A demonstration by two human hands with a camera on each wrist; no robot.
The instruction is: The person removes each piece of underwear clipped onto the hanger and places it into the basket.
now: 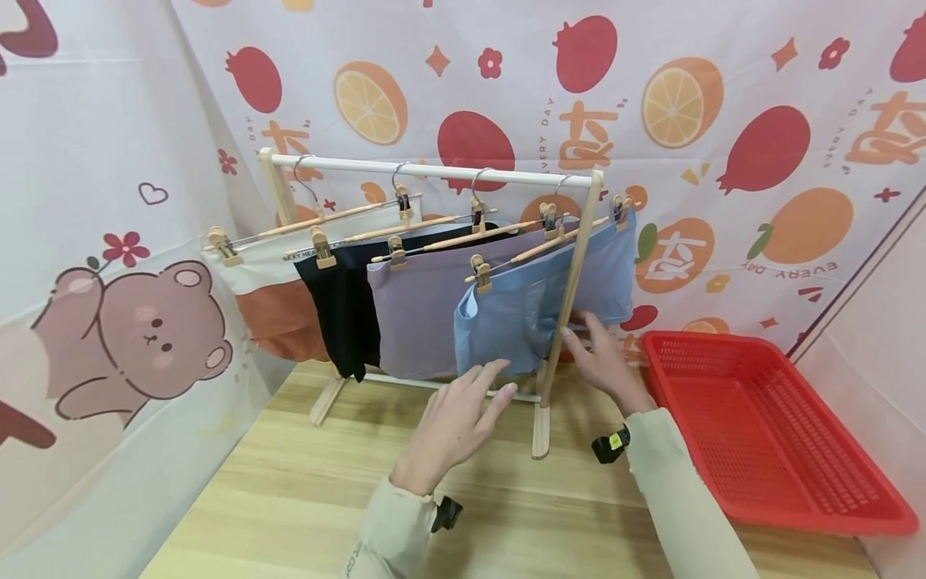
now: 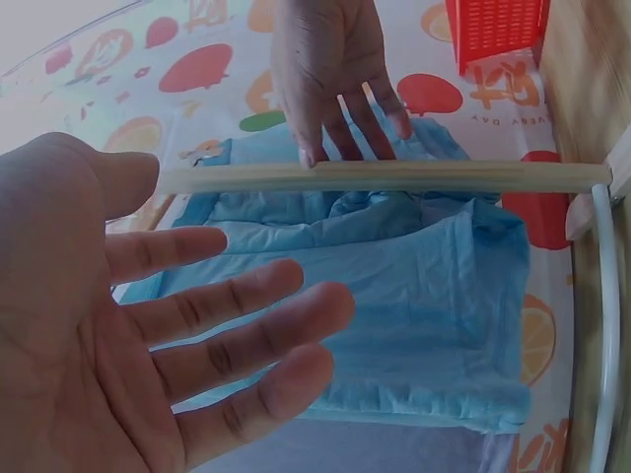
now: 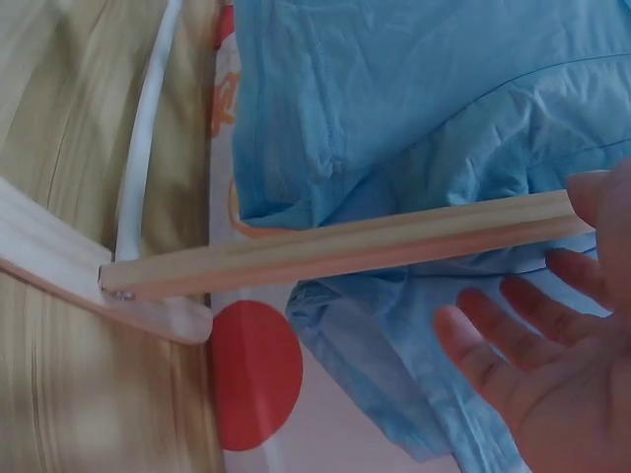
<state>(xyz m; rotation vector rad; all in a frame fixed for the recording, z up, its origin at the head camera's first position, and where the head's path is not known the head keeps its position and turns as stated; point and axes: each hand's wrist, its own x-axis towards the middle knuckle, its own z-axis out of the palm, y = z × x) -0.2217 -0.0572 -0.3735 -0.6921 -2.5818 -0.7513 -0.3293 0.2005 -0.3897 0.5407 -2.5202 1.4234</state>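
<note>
Light blue underpants (image 1: 499, 318) hang from a wooden clip hanger (image 1: 535, 251) at the right end of a small garment rack, spreading to both sides of its wooden end post (image 1: 575, 281). My right hand (image 1: 604, 360) is at that post, fingers extended beside the blue cloth; in the right wrist view the thumb (image 3: 584, 197) lies right at the wood. My left hand (image 1: 452, 422) is held in front of the blue underpants, its fingers spread and nothing in them. In the left wrist view its palm and fingers (image 2: 232, 305) overlap the blue cloth.
Purple underpants (image 1: 419, 322), black underpants (image 1: 340, 305) and a white and orange pair (image 1: 278, 314) hang farther left on clip hangers. A red plastic basket (image 1: 723, 498) stands on the wooden table (image 1: 289, 482) at right. Behind the rack is a fruit-printed curtain (image 1: 405, 36).
</note>
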